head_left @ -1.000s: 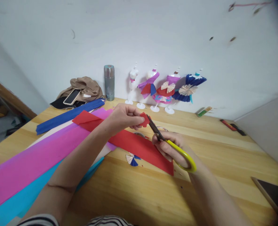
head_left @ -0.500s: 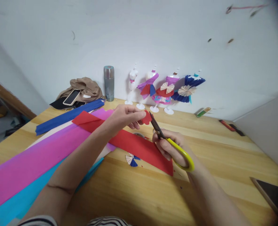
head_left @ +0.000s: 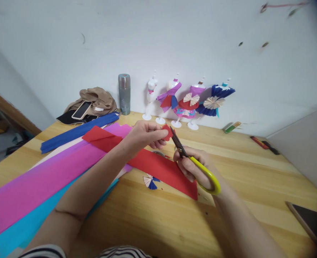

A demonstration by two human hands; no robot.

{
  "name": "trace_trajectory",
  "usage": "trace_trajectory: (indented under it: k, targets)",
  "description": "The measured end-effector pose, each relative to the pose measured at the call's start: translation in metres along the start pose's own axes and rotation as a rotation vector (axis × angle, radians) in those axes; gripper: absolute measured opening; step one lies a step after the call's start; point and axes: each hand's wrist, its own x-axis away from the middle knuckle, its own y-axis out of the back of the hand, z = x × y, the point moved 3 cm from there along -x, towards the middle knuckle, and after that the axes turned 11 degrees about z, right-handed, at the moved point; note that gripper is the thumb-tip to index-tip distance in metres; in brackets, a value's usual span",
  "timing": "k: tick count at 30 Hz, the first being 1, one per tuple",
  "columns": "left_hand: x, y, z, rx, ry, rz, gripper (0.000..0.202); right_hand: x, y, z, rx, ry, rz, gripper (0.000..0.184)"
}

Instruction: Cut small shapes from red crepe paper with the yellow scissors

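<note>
above the table (head_left: 255, 172), scissors (head_left: 193, 162) at red scrap (head_left: 168, 132)

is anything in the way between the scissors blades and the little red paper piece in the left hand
Nothing visible stands between them. The scissors in the right hand point straight at the right edge of the red paper piece and appear to meet it. The left hand pinches the piece's left side, clear of the blades.
</note>
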Motion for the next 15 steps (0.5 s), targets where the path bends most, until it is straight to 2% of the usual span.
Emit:
trace_trajectory:
  k: [5, 7, 11, 15]
  targets:
    - [-0.003, 0.005, 0.006, 0.071, -0.005, 0.033, 0.054, 0.001, 0.0, -0.002, -0.017, -0.018, 0.0, 0.045]
    - [-0.003, 0.004, 0.006, 0.064, -0.003, 0.035, 0.049, 0.001, -0.001, -0.002, -0.024, -0.026, 0.001, 0.043]
    - [0.0, -0.004, 0.001, 0.019, -0.004, 0.003, 0.018, 0.0, -0.002, -0.001, -0.02, 0.005, 0.012, 0.042]
    - [0.002, -0.008, -0.003, 0.031, 0.033, -0.064, 0.018, 0.0, -0.002, -0.002, -0.015, -0.007, 0.018, 0.041]
